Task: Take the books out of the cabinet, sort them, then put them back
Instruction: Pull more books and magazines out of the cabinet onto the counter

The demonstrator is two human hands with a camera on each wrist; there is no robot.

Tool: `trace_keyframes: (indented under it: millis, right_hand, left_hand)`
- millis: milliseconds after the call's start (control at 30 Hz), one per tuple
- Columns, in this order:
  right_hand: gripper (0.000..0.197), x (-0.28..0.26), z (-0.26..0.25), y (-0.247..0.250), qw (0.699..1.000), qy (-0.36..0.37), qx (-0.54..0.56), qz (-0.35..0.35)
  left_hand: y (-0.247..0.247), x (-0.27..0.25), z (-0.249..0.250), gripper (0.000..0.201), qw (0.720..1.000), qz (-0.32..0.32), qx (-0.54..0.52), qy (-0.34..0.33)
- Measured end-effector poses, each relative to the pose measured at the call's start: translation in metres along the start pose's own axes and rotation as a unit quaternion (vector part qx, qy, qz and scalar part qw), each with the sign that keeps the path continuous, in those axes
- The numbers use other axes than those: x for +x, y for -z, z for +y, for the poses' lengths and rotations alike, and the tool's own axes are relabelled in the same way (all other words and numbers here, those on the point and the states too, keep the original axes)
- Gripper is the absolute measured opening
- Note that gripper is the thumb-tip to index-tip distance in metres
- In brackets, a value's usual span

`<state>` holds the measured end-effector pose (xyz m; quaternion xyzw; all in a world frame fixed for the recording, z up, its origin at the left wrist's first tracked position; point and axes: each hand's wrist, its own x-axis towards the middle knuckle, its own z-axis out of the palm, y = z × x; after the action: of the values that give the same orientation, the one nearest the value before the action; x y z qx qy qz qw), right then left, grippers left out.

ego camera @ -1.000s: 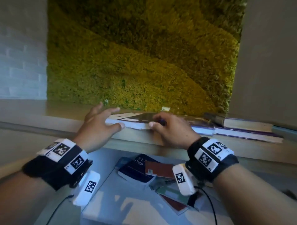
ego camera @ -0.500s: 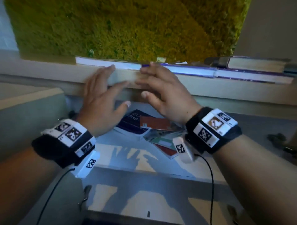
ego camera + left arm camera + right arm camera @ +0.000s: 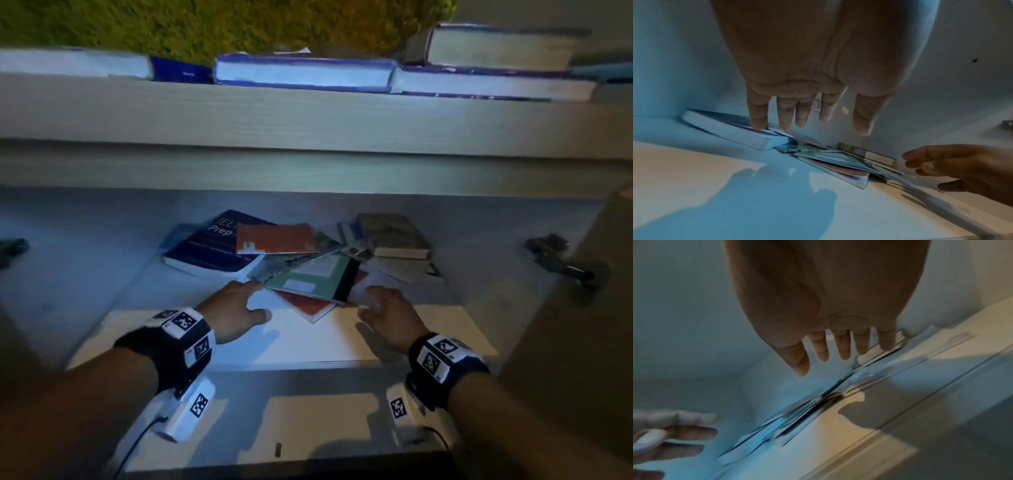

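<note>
Head view: both hands have dropped from the top ledge, where they were squaring a book a second ago, into the cabinet point(image 3: 102, 240). Left hand point(image 3: 236, 310), fingers straight and released, reaches the pile of books point(image 3: 301, 270) at 12 o'clock; right hand point(image 3: 390, 313), fingers relaxed, holds nothing and sits at the pile's 3 o'clock edge. Four books point(image 3: 301, 73) lie on the ledge point(image 3: 308, 116) above. Judging by this, unloading continues and sorting has not started. Navy book point(image 3: 209, 246) reads "Prep"; other covers are unreadable.
</note>
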<state>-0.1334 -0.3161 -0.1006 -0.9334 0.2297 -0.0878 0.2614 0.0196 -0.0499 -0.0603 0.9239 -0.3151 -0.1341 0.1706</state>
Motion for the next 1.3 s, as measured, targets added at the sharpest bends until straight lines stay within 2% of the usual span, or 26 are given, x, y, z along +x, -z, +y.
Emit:
trace_keyframes:
  millis: [100, 133, 167, 200, 300, 400, 567, 700, 800, 867, 933, 967, 1033, 1067, 1100, 1167, 1233, 1300]
  right_hand:
    - [0.091, 0.037, 0.052, 0.001, 0.995, -0.086, -0.055, -0.017]
    - [0.1, 0.043, 0.061, 0.001, 0.992, -0.1, -0.07, -0.039]
    - [0.102, 0.046, 0.067, -0.001, 0.989, -0.108, -0.083, -0.06]
    - [0.097, 0.044, 0.067, -0.001, 0.984, -0.115, -0.099, -0.091]
    - [0.09, 0.032, 0.054, -0.009, 0.964, -0.144, -0.15, -0.166]
    - [0.093, 0.029, 0.051, -0.014, 0.961, -0.15, -0.165, -0.165]
    - [0.091, 0.026, 0.055, -0.017, 0.96, -0.145, -0.18, -0.158]
    - [0.083, 0.011, 0.054, -0.015, 0.964, -0.134, -0.178, -0.144]
    - [0.079, -0.003, 0.05, -0.012, 0.964, -0.122, -0.186, -0.147]
    - [0.067, -0.012, 0.039, -0.008, 0.976, -0.085, -0.164, -0.118]
    - [0.052, -0.022, 0.022, -0.006, 0.989, -0.051, -0.114, -0.077]
    - [0.052, -0.027, 0.013, -0.007, 0.992, -0.051, -0.089, -0.068]
    - [0.048, -0.034, -0.001, -0.009, 0.994, -0.062, -0.074, -0.054]
    - [0.044, -0.036, -0.006, -0.01, 0.993, -0.064, -0.084, -0.048]
    - [0.045, -0.037, -0.01, -0.012, 0.992, -0.066, -0.101, -0.044]
    - [0.048, -0.04, -0.016, -0.017, 0.989, -0.076, -0.118, -0.044]
    - [0.049, -0.039, -0.017, -0.022, 0.992, -0.084, -0.076, -0.05]
    - [0.052, -0.039, -0.014, -0.026, 0.995, -0.09, 0.001, -0.049]
  left_hand:
    - [-0.013, 0.037, 0.05, 0.065, 0.998, -0.012, 0.026, -0.05]
    - [-0.018, 0.048, 0.065, 0.064, 0.997, -0.025, 0.023, -0.065]
    - [-0.026, 0.06, 0.075, 0.069, 0.996, -0.048, 0.026, -0.072]
    - [-0.036, 0.073, 0.083, 0.079, 0.994, -0.073, 0.036, -0.075]
    - [-0.069, 0.091, 0.085, 0.101, 0.979, -0.133, 0.154, -0.026]
    - [-0.092, 0.084, 0.083, 0.105, 0.97, -0.136, 0.199, -0.012]
    - [-0.091, 0.06, 0.094, 0.104, 0.965, -0.149, 0.215, -0.026]
    - [-0.103, 0.017, 0.108, 0.107, 0.964, -0.117, 0.232, -0.055]
    - [-0.112, -0.013, 0.108, 0.104, 0.958, -0.06, 0.266, -0.086]
    - [-0.114, -0.027, 0.109, 0.097, 0.955, -0.038, 0.27, -0.115]
    - [-0.112, -0.035, 0.108, 0.083, 0.966, -0.026, 0.216, -0.138]
    - [-0.11, -0.035, 0.105, 0.071, 0.977, -0.017, 0.165, -0.136]
    - [-0.104, -0.027, 0.094, 0.047, 0.995, 0.03, 0.026, -0.094]
    - [-0.099, -0.02, 0.086, 0.041, 0.996, 0.069, -0.029, -0.047]
    - [-0.097, -0.011, 0.072, 0.043, 0.993, 0.097, -0.062, 0.013]
    - [-0.09, 0.001, 0.051, 0.069, 0.984, 0.094, -0.094, 0.118]
    - [-0.082, 0.011, 0.036, 0.087, 0.972, 0.076, -0.152, 0.159]
    - [-0.075, 0.018, 0.026, 0.089, 0.944, 0.073, -0.257, 0.196]
